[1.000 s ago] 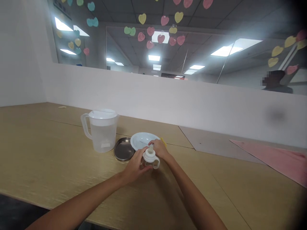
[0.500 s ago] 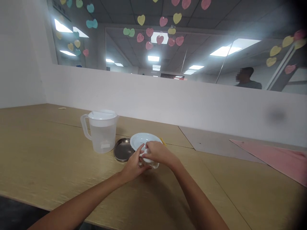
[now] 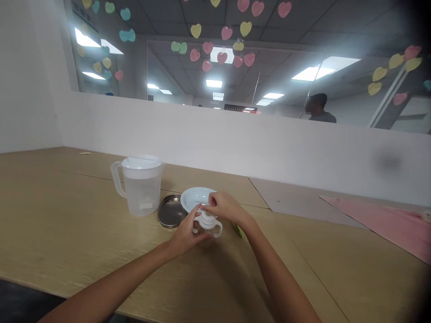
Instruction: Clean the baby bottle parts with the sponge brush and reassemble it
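A small clear baby cup with a white handled lid stands on the wooden table. My left hand is wrapped round its body from the left. My right hand is closed over the top of the white lid, fingers pinching it. Just behind the cup lies a white plate, and to its left a round steel lid or dish. A clear jug of water with a white lid stands further left.
A small green thing lies by my right wrist. A grey mat and a pink sheet lie on the right. A white partition runs behind the table; beyond it a person stands.
My right hand moved from beside the cup's spout onto the top of the lid and stays closed there. The person beyond the partition has walked left.
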### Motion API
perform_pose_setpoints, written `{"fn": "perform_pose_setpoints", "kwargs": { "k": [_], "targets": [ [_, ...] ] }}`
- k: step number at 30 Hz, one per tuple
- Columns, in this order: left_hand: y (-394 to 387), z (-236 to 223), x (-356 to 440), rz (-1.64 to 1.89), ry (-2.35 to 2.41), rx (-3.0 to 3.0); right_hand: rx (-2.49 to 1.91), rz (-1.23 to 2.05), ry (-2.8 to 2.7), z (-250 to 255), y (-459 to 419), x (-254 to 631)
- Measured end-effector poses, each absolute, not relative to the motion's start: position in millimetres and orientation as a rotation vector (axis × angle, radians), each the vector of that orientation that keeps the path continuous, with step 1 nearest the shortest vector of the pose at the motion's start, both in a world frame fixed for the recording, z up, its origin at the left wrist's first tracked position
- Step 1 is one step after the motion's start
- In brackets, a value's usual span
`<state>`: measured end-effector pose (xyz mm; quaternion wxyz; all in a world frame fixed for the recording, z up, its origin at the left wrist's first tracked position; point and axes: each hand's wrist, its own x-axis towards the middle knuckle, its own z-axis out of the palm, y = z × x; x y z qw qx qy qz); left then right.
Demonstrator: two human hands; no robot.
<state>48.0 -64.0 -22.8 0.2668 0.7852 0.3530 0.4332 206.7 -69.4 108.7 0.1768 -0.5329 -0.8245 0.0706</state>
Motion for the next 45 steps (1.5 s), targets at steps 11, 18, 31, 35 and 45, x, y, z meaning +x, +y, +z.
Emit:
{"fn": "perform_pose_setpoints", "kwargs": {
  "k": [11, 18, 31, 35, 45],
  "targets": [
    [-62.5, -25.8, 48.1, 1.252, 0.942, 2.248, -1.058, 0.626, -2.355, 134.5, -80.0, 216.5],
    [-63.4, -27.0, 47.5, 1.335, 1.019, 2.415, -0.962, 0.598, -1.881, 147.4, -88.7, 223.9],
    [-54.1, -18.2, 41.4, 1.628, 0.882, 2.461, -0.799, 0.564, -1.418, 129.1, -61.4, 220.1],
    [-50.7, -15.6, 42.8, 1.563, 0.999, 2.451, -0.876, 0.574, -1.472, 113.8, -50.3, 212.9],
    [-27.9, -25.4, 33.7, 1.532, 1.156, 2.394, -1.004, 0.63, -1.545, 83.0, -23.6, 212.1]
  ]
}}
